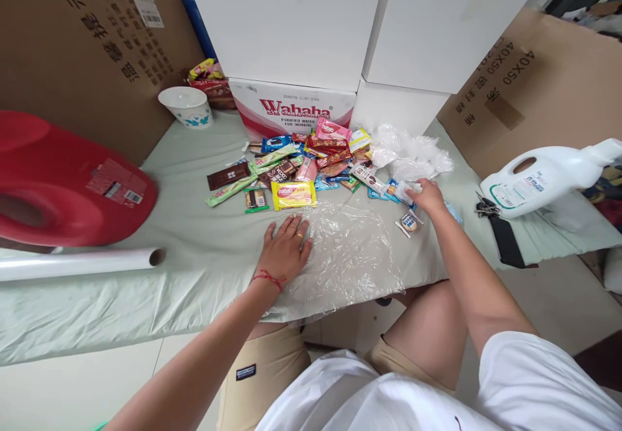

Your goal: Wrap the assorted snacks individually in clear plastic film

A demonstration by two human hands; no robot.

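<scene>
My left hand point(286, 246) lies flat, fingers stretched out, on the left edge of a thin clear plastic sheet point(357, 249) spread over the table. Just beyond its fingertips is a yellow nabati wafer packet point(293, 195), at the front of a heap of wrapped snacks point(282, 170). My right hand point(427, 196) reaches to the right end of that heap. Its fingers are closed on a small whitish snack packet point(403, 191), partly hidden by the hand. A small round-biscuit packet point(409, 223) lies nearer me. Crumpled clear plastic bundles point(411, 152) sit behind my right hand.
White boxes point(291, 23) wall off the back, cardboard point(544, 87) the right. On the left are a red jug point(72, 178), a plastic-wrap roll point(82, 264) and a paper cup point(185, 107). At right stand a white detergent bottle point(539, 178) and a black phone point(505, 242).
</scene>
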